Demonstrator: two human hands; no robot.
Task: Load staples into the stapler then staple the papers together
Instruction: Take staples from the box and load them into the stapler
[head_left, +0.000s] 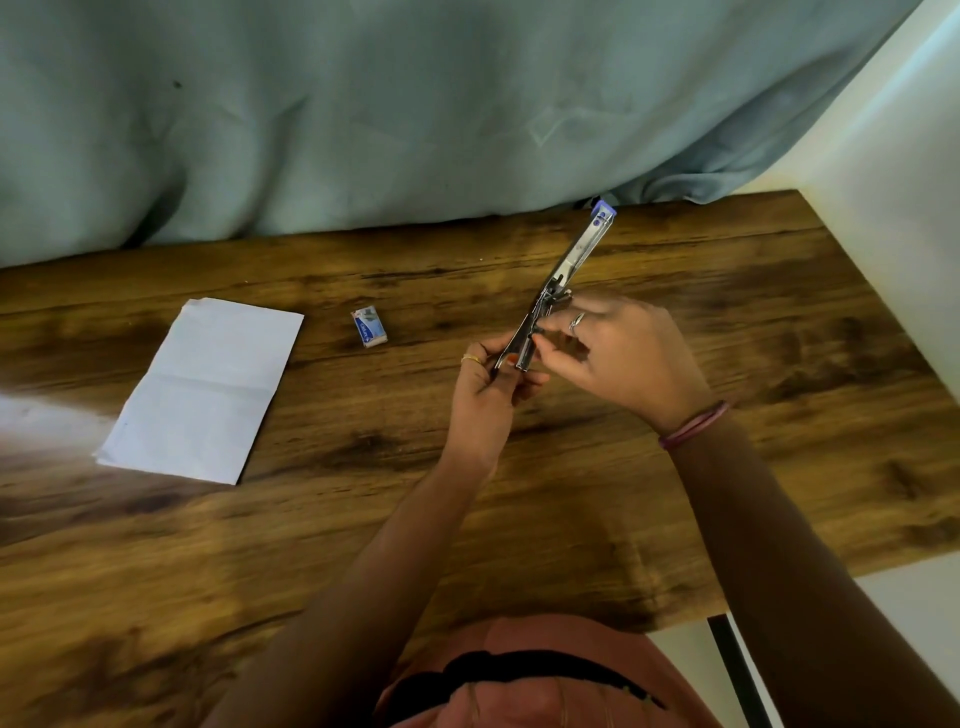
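A metal stapler (563, 275) with a blue tip is swung fully open and held above the wooden table (571, 493); its top arm points up and away toward the curtain. My left hand (485, 387) grips its near end from below. My right hand (618, 353) pinches at the channel near the hinge; whether staples are between its fingertips is too small to tell. A small blue and white staple box (369, 327) lies on the table to the left of the hands. Further left lies a stack of white papers (202, 389), flat and creased.
A pale blue-grey curtain (415, 114) hangs along the table's far edge. A white wall (893, 182) borders the table on the right. The table's right front corner and a black leg (737, 670) show at lower right.
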